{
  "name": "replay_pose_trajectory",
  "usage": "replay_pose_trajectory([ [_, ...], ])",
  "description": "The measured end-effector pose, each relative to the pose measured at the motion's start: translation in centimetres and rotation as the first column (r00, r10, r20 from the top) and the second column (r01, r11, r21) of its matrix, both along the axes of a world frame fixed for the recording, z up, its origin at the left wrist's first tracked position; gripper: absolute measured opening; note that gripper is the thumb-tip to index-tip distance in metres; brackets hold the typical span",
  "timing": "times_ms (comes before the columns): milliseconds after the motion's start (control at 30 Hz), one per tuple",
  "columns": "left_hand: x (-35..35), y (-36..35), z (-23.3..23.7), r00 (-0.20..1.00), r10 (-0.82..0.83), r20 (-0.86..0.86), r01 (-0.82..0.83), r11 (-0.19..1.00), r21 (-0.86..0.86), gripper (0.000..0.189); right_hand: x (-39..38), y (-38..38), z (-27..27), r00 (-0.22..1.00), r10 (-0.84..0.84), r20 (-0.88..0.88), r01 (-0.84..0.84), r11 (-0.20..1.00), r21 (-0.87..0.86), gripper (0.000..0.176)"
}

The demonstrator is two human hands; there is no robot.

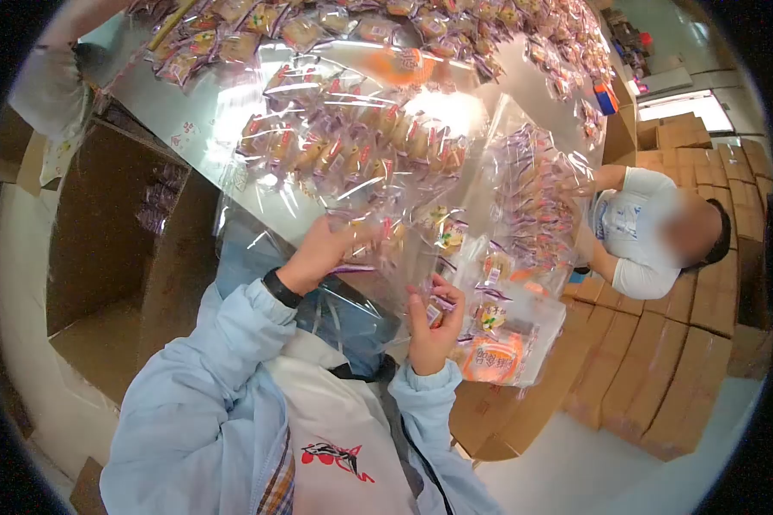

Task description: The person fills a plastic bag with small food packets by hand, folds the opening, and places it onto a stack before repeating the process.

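My left hand [331, 251] is closed over small wrapped snack packets [371, 251] at the near edge of the table; its fingertips are partly hidden by shiny film. My right hand [435, 330] curls round a small purple-edged packet [439, 307], thumb and fingers raised. Beyond my hands, a large clear plastic bag [335, 150] filled with rows of these packets lies flat. Another filled clear bag [532, 197] lies to the right. Near my right hand are loose packets [491, 316] and a flat clear bag with an orange print [494, 356].
A heap of packets [386, 30] covers the far side of the metal table [185, 129]. An open cardboard box [103, 249] stands at left. On the right, a co-worker [640, 227] reaches to the second bag before stacked cartons [661, 369]. Another person's arm [60, 77] shows upper left.
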State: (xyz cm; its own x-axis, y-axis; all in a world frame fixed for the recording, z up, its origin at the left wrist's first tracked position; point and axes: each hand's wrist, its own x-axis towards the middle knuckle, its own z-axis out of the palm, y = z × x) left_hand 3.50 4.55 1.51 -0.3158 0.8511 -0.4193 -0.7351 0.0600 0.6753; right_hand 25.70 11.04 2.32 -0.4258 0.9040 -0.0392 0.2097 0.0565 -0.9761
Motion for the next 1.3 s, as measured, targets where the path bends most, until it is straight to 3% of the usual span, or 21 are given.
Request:
replay_pose_trajectory([
  [100,-0.4,0.9,-1.2,0.981,-0.02,-0.192,0.013,0.999,-0.039,0.03,-0.7,-0.2,1.2,0.999,-0.008,-0.038,0.007,1.0,-0.027,0.03],
  [167,-0.2,1.9,-1.9,0.936,-0.045,-0.348,0.024,0.998,-0.066,0.043,-1.1,-0.4,1.7,1.0,0.004,-0.022,-0.005,0.999,-0.038,0.03],
  [233,1.5,2.7,-5.6,0.849,-0.023,-0.527,-0.016,0.998,-0.068,0.055,-1.0,-0.6,1.1,1.0,0.018,0.019,-0.019,0.999,0.038,0.033],
  [300,2.2,3.1,-4.2,0.679,0.019,-0.734,-0.043,0.999,-0.014,0.063,-1.3,-0.7,1.1,0.996,0.044,0.077,-0.054,0.991,0.124,0.039],
  [367,3.3,3.3,-1.6,0.405,0.08,-0.911,-0.02,0.997,0.078,0.067,-1.5,-0.8,1.8,0.985,0.063,0.159,-0.096,0.973,0.21,0.047],
  [400,4.4,4.3,-2.9,0.675,0.149,-0.723,-0.019,0.983,0.185,0.067,-1.4,-0.7,1.8,0.978,0.086,0.188,-0.127,0.969,0.214,0.05],
  [500,4.3,4.4,-3.0,0.588,0.06,-0.807,-0.072,0.997,0.022,0.062,-1.2,-0.7,1.8,0.958,0.127,0.257,-0.184,0.96,0.211,0.056],
  [633,4.0,4.7,-2.7,0.5,0.057,-0.864,-0.139,0.99,-0.015,0.049,-0.3,-1.5,1.1,0.958,0.141,0.251,-0.188,0.967,0.171,0.055],
  [733,3.8,3.8,-2.4,0.37,-0.157,-0.916,-0.099,0.973,-0.207,0.044,-0.1,-1.8,0.7,0.961,0.154,0.229,-0.188,0.973,0.136,0.055],
  [833,2.6,2.2,-2.9,0.4,-0.063,-0.914,-0.195,0.969,-0.152,0.04,-0.2,-2.1,0.7,0.963,0.165,0.214,-0.19,0.976,0.104,0.055],
  [867,2.1,2.1,-2.9,0.42,-0.093,-0.903,-0.252,0.944,-0.214,0.04,-0.3,-2.2,0.7,0.964,0.168,0.206,-0.19,0.977,0.093,0.055],
  [967,1.5,1.1,-2.2,0.253,0.101,-0.962,-0.317,0.948,0.016,0.041,-0.5,-2.2,0.1,0.96,0.193,0.204,-0.213,0.973,0.083,0.053],
  [1000,1.9,1.0,-3.1,0.611,0.087,-0.786,-0.187,0.982,-0.037,0.046,-0.5,-2.1,0.0,0.957,0.204,0.208,-0.226,0.97,0.089,0.053],
  [1100,1.4,1.3,-2.8,0.584,-0.145,-0.799,0.221,0.975,-0.016,0.059,-0.5,-2.2,0.0,0.949,0.233,0.211,-0.256,0.963,0.088,0.051],
  [1167,1.9,1.9,-2.5,0.491,-0.186,-0.851,0.168,0.979,-0.117,0.071,-0.7,-2.1,0.0,0.951,0.247,0.188,-0.264,0.962,0.073,0.051],
  [1233,2.9,2.5,-3.9,0.591,0.078,-0.803,0.03,0.992,0.119,0.077,-0.7,-1.9,0.3,0.948,0.237,0.212,-0.267,0.955,0.127,0.05],
  [1267,3.0,2.2,-2.4,0.714,-0.002,-0.7,0.032,0.999,0.03,0.082,-0.6,-2.0,0.4,0.947,0.229,0.224,-0.266,0.952,0.151,0.049],
  [1300,2.9,2.1,-2.1,0.72,-0.003,-0.694,0.029,0.999,0.025,0.081,-0.4,-1.9,0.2,0.947,0.234,0.219,-0.268,0.954,0.136,0.05],
])
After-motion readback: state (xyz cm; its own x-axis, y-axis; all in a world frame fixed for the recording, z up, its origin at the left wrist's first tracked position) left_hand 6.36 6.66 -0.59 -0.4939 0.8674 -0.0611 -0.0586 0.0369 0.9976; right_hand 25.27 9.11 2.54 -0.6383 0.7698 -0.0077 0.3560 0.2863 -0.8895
